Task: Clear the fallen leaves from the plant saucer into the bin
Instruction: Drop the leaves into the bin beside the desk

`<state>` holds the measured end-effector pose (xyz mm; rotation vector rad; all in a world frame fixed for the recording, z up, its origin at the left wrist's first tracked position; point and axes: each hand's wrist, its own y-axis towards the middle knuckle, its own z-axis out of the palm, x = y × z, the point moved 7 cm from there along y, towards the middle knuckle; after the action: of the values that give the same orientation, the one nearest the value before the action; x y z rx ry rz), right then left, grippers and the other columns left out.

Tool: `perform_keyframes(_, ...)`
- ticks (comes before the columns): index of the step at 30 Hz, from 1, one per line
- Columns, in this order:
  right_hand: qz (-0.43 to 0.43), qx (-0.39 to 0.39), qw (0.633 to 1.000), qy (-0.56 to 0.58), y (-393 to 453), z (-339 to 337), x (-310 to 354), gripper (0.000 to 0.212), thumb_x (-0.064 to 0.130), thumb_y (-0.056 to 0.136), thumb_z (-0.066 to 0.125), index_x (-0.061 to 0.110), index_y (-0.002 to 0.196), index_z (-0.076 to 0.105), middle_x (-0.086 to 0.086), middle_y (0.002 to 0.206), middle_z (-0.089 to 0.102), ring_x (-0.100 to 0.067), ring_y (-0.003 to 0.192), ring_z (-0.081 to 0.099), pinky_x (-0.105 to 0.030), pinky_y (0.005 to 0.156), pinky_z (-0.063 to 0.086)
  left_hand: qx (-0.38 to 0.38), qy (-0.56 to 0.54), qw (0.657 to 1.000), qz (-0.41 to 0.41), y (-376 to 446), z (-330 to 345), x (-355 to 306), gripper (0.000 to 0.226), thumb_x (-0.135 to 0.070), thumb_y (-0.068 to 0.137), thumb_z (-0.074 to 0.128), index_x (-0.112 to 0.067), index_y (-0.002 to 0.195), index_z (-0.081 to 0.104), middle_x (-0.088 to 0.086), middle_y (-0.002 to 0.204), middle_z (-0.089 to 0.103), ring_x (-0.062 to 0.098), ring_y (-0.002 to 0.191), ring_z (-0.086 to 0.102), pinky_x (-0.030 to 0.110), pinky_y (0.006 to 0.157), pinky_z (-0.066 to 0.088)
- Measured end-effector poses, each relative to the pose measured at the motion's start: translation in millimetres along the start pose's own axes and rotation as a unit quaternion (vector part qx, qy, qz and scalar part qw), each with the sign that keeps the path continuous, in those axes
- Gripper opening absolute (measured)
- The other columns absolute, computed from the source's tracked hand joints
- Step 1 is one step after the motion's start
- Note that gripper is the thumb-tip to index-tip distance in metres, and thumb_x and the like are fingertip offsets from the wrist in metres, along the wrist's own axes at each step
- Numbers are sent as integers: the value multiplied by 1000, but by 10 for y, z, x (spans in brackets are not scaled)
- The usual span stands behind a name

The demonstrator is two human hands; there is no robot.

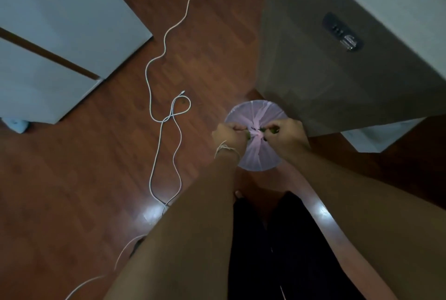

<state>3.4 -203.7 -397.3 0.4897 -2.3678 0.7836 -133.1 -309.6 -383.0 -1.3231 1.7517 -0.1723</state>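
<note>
Leaves [248, 133], small green bits as far as I can tell, sit pinched in my left hand [229, 134] and right hand [288, 132] over the pink-lined bin [255, 154]; dropping them remains.

Wood floor [96, 179], white cable [164, 58], lined bin [253, 111]

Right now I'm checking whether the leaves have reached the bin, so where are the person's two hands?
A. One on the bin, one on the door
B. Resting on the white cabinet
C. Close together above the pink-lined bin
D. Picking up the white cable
C: the left hand and the right hand meet over the middle of the pink-lined bin, with small green bits at the fingertips.
</note>
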Motion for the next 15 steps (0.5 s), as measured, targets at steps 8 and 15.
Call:
perform_keyframes(8, 6, 1, 1000, 23, -22, -124, 24, 18, 18, 87, 62, 11, 93, 78, -11, 90, 77, -25, 84, 71, -33, 80, 57, -3, 39, 998, 53, -66, -10, -116, 20, -16, 84, 62, -14, 98, 75, 14, 103, 75, 34, 105, 65, 32, 96, 50)
perform_keyframes(15, 25, 3, 999, 24, -36, -142, 32, 25, 20, 90, 59, 13, 109, 74, -11, 108, 75, -26, 101, 69, -21, 90, 48, 10, 59, 995, 85, -182, -45, -134, 35, -26, 80, 49, -6, 94, 74, 21, 100, 73, 39, 99, 66, 38, 90, 51)
